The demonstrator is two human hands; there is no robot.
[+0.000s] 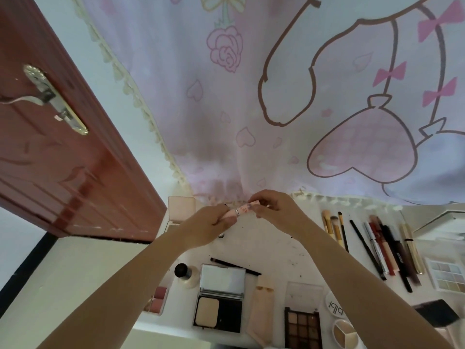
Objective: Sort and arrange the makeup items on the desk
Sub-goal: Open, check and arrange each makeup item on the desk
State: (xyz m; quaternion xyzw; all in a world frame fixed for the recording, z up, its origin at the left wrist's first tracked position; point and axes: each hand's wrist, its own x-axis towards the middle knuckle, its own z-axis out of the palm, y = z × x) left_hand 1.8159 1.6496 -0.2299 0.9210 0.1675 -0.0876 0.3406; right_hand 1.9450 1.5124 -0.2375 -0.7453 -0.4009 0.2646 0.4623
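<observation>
Fingers of both hands, left (208,224) and right (273,207), pinch a pink tube (240,210) above the bench (271,248), brushes (336,229) lying well right.

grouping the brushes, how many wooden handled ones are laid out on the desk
3, side by side right of the right hand: a pale fluffy brush, a grey-tipped brush, a dark-tipped brush. None looks hidden.

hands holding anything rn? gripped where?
Yes: a small pink tube, held above the desk. Left hand grips its lower end, right hand pinches its upper end.
</observation>
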